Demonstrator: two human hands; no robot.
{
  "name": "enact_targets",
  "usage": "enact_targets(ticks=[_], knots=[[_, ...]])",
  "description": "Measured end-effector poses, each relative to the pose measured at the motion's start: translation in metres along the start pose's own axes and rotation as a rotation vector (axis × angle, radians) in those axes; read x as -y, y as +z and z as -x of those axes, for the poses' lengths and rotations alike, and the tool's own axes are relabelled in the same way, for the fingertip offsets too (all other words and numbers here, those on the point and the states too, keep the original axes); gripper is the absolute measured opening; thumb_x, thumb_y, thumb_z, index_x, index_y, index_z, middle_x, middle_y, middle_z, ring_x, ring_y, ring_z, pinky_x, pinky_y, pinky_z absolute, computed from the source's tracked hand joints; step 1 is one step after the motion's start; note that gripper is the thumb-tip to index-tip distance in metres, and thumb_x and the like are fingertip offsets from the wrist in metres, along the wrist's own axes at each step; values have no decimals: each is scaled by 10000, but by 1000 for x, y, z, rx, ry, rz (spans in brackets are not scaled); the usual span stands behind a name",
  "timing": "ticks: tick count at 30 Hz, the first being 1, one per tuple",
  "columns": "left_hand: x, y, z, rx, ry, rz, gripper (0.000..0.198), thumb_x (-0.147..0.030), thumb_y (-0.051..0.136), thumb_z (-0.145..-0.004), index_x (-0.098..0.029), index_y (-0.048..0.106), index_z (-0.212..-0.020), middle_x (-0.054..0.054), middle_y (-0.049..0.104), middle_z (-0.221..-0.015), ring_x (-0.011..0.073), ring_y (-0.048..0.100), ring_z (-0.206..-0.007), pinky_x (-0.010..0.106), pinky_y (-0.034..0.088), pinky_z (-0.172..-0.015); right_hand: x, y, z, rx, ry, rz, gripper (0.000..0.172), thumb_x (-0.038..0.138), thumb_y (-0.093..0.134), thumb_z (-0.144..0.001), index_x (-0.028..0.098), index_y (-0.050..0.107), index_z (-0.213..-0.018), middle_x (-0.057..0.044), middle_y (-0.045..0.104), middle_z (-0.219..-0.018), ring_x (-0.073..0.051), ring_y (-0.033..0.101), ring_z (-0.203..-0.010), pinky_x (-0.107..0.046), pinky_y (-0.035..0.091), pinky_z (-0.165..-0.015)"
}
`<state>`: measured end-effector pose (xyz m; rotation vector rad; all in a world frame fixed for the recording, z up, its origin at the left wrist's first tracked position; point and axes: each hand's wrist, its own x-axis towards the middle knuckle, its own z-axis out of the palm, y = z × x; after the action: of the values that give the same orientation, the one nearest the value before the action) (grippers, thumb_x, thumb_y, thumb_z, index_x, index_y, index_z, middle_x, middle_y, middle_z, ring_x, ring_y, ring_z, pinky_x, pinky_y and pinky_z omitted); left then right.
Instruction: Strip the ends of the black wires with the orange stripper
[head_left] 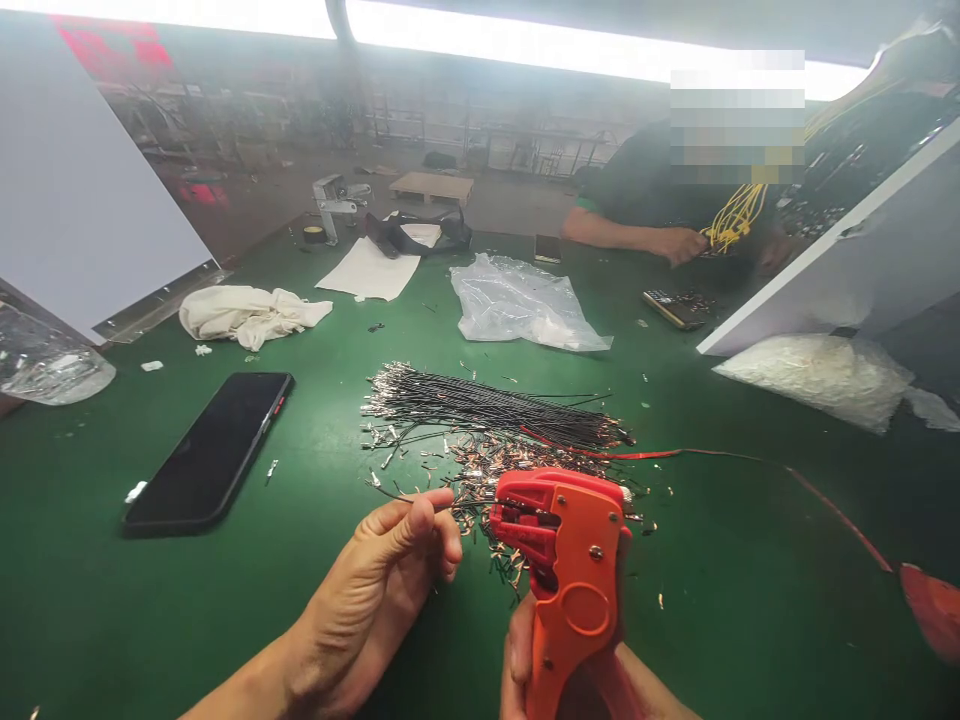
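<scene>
My left hand (394, 570) pinches a thin black wire (469, 503) between thumb and fingers, its end reaching into the jaws of an orange wire stripper (570, 570). My right hand (525, 665) is wrapped round the stripper's handles at the bottom edge. Just beyond lies a bundle of black wires (495, 405) with metal terminals, and a scatter of cut bits (487, 465) on the green table (150, 620).
A black phone (214, 450) lies to the left, a white cloth (247, 312) behind it. A clear plastic bag (517, 300) and white paper (371, 270) sit further back. A red wire (750, 460) runs right. Another person (675, 240) handles yellow wires across the table.
</scene>
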<state>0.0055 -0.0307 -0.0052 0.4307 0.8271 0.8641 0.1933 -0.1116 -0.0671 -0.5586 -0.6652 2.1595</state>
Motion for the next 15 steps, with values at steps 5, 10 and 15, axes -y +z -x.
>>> enact_targets(ticks=[5, 10, 15], knots=[[-5, 3, 1, -47, -9, -67, 358, -506, 891, -641, -213, 785, -817, -9, 629, -634, 128, 527, -657, 242, 415, -688, 4, -2, 7, -34, -3, 2, 557, 658, 764, -733, 179, 575, -944, -14, 591, -802, -158, 602, -760, -313, 470, -736], [-7, 5, 0, -61, -9, -102, 348, -509, 893, -635, -213, 781, -780, -7, 628, -625, 130, 518, -646, 250, 397, -676, 9, -2, 12, -61, -8, 13, 527, 386, 945, -612, 184, 572, -925, -10, 586, -826, -161, 579, -759, -365, 472, -808], [-9, 7, 0, -75, 6, -111, 344, -496, 899, -631, -202, 775, -759, -12, 613, -602, 127, 506, -634, 254, 390, -682, 22, 9, 17, -105, 23, 28, 457, 356, 899, -695, 196, 561, -959, -24, 572, -896, -194, 580, -863, -393, 459, -860]])
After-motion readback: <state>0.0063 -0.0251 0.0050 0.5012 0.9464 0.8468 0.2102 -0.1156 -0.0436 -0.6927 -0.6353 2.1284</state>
